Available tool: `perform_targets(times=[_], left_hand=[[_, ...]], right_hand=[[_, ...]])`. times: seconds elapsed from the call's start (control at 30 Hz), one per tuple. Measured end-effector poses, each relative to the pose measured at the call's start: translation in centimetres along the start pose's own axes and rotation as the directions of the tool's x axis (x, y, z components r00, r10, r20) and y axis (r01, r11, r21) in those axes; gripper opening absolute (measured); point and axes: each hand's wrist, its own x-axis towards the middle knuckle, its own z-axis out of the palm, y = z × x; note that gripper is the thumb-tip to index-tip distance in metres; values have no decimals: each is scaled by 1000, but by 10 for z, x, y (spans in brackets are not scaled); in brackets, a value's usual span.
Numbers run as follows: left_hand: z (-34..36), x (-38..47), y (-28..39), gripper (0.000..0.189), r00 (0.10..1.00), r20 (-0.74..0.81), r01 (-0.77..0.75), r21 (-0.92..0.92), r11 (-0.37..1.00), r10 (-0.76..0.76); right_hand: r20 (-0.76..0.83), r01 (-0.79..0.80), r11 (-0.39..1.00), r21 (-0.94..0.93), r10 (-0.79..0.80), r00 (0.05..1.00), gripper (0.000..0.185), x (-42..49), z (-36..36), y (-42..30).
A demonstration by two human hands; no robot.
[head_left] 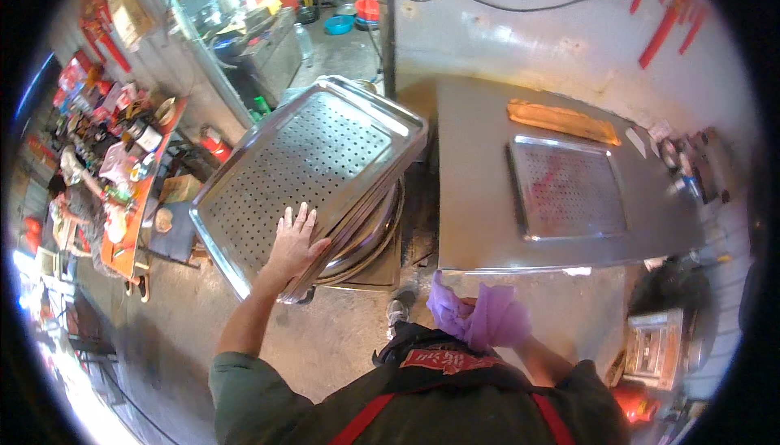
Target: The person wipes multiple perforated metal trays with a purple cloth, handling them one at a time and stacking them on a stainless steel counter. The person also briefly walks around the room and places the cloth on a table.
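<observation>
My left hand (295,242) lies flat on the top perforated metal tray (292,158), fingers spread near its long right edge. That tray tops a stack whose rims show along the right side. Beneath the stack, the curved rim of a round metal vessel (365,234) shows in part. In front of my apron, my right hand (468,302) grips a crumpled purple cloth (487,317), which hides most of the hand. Another perforated tray (573,192) rests on the metal table (475,201) to the right, apart from both hands.
A long orange-brown object (563,122) lies behind the single tray. Against the wall at right sit several tools (688,164). A cluttered orange table (146,201) stands at left, with a person (79,213) beside it. Basins (339,24) lie on the floor beyond the doorway.
</observation>
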Motion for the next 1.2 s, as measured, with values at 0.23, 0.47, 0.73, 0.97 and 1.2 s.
perform_targets(times=[0.23, 0.47, 0.73, 0.97, 1.2], left_hand=[[12, 45, 26, 60, 982, -70, -179, -69, 982, 174], [-6, 51, 58, 49, 989, -84, -121, 45, 992, 124], [95, 78, 252, 25, 964, -233, -254, -663, 704, 128], [235, 190, 425, 31, 996, -53, -90, -689, 719, 73], [273, 223, 488, 31, 990, -53, 89, -457, 885, -127]], right_hand=[[-50, 1, 997, -73, -4, 999, 43, -31, 10, -3], [-63, 103, 986, -131, -112, 992, 44, -37, -11, -12], [-21, 155, 983, -98, -158, 987, 45, -24, -70, -7], [-60, 128, 990, -67, -132, 989, 46, -36, -191, 18], [-94, 101, 995, -24, -103, 990, 47, -42, -278, 35]])
